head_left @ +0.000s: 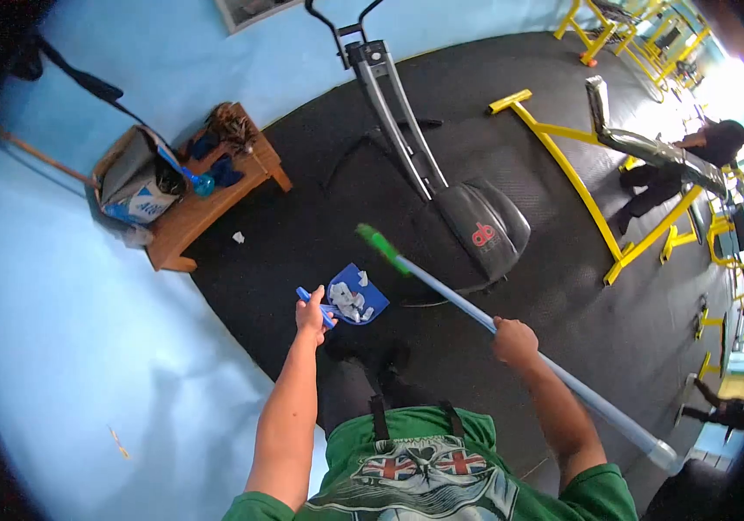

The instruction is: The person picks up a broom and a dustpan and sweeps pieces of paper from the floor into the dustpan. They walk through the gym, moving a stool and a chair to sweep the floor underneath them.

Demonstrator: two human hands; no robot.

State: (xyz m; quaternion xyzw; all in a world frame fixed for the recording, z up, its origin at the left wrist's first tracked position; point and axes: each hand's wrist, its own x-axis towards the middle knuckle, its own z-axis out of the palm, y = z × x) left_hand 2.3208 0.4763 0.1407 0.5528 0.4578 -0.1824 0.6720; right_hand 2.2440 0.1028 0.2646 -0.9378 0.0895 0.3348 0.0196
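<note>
My left hand (312,314) is closed around the handle of a blue dustpan (374,300), held low in front of me. Several crumpled white paper pieces (347,300) lie in the pan. In my right hand (515,339) is the long pale-blue pole of a broom (454,298), gripped around its middle. The broom's green head (380,248) points up and left, to the right of and above the dustpan. One more white scrap (238,237) rests on the black floor, left of the dustpan and away from both hands.
A wooden bench (207,201) holding a bag (142,178) stands against the blue wall. Ahead is a black exercise machine (476,230). To the right are a yellow-framed bench (567,178) and a person in dark clothes (710,148); another person (730,411) is farther right.
</note>
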